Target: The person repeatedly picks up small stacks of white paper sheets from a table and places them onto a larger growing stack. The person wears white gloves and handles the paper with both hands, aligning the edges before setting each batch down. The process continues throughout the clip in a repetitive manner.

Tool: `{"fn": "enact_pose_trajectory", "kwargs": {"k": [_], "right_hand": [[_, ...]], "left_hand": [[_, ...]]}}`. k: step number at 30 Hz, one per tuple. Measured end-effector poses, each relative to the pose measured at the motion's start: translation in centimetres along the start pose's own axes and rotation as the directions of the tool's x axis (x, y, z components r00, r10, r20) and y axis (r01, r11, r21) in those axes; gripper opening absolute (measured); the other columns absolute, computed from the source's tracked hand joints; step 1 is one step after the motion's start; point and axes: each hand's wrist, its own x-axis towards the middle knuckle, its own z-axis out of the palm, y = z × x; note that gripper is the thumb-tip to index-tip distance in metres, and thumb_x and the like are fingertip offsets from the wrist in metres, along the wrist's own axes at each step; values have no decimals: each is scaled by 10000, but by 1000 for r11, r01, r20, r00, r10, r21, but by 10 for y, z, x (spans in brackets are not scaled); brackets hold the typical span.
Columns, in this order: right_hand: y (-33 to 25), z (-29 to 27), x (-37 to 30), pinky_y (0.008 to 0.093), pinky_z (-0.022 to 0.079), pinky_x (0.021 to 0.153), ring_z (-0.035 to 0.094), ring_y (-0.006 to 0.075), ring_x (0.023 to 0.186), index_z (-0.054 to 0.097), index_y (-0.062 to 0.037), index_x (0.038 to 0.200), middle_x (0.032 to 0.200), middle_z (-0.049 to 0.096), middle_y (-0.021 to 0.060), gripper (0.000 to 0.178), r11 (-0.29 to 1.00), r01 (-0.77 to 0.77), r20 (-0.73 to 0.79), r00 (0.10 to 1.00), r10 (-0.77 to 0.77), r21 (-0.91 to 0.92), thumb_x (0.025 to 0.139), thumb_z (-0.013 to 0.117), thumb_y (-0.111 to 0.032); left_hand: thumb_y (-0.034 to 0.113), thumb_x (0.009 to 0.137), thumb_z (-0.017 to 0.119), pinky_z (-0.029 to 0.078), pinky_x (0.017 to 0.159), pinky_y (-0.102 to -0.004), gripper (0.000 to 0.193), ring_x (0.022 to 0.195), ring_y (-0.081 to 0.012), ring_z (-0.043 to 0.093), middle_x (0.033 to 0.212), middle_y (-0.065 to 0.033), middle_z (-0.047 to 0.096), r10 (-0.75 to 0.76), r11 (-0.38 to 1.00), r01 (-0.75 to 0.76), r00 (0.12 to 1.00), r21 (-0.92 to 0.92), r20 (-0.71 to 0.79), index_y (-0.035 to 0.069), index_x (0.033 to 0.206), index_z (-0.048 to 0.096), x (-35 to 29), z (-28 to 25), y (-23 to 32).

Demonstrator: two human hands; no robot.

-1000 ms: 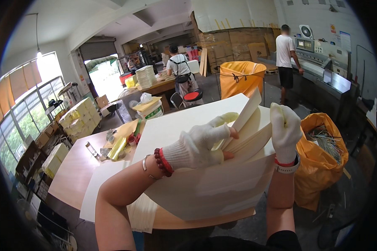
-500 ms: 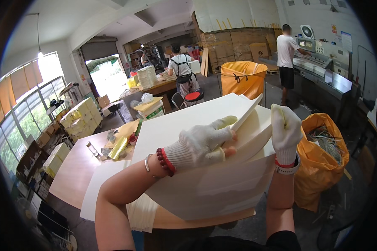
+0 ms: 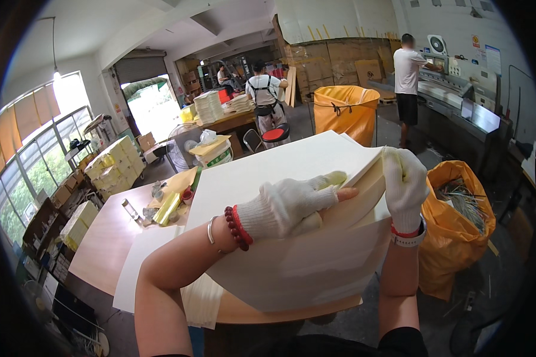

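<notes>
A stack of large white paper sheets point(image 3: 250, 169) lies over the table before me, its near part curving down past the edge. My right hand point(image 3: 406, 187), in a white knit glove, is closed around the raised right corner of some sheets. My left hand point(image 3: 289, 205), gloved with bare fingertips, rests across the top sheet. Its fingers stretch toward the bent-up sheet edges, thumb and forefinger apart; the lower fingers are partly hidden. Between the hands the lifted sheets bow, with a narrow gap among them.
The wooden table point(image 3: 110, 238) holds a yellow roll point(image 3: 169, 210) and small items. Orange bags stand beyond the stack point(image 3: 344, 113) and at right point(image 3: 452, 244), the latter with paper strips. One person point(image 3: 267, 95) stands at a far table, another point(image 3: 407, 83) at a machine.
The raised sheet that stood apart has come over to my right hand, narrowing the gap. My left forefinger has straightened rightward. The person at the far table has shifted right.
</notes>
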Motion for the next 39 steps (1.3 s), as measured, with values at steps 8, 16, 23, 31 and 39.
{"fn": "enact_pose_trajectory", "kwargs": {"k": [8,16,23,31,39], "right_hand": [[-3,-6,1,338,467,583,567,294,612,601,93,945,709,562,162,138,985,-169,98,981,166,26,870,585,-22],[-11,-4,3,328,473,590,592,265,643,601,79,802,669,555,147,168,957,-283,45,959,281,69,894,582,-60],[-5,-2,-5,315,476,579,600,269,661,609,87,859,670,537,137,134,981,-185,13,982,186,-50,885,587,-43],[0,-3,-14,316,491,615,612,271,703,624,81,929,753,567,147,112,976,-117,7,993,120,-183,873,594,-11],[-8,-8,-2,318,496,608,622,273,680,634,81,895,692,570,139,122,952,-295,59,955,290,80,877,582,-28]], "left_hand": [[93,760,754,473,954,-330,443,1174,-305,578,1417,-176,464,263,963,-234,920,133,-290,136,1177,612,-2,19,-26],[8,753,685,501,909,-310,481,1148,-276,597,1395,-178,487,114,991,-105,988,86,-108,117,1216,614,-7,4,-3],[117,723,804,471,963,-340,461,1216,-323,539,1404,-199,468,186,982,-178,960,59,-208,93,1147,627,-5,11,-13],[67,727,781,463,973,-349,429,1254,-346,506,1453,-217,403,332,943,-320,904,88,-270,104,1129,633,-1,11,-22],[-56,738,637,498,895,-297,409,1130,-288,593,1380,-179,503,163,984,-169,981,-49,-110,91,1120,625,-6,3,-8]]}}
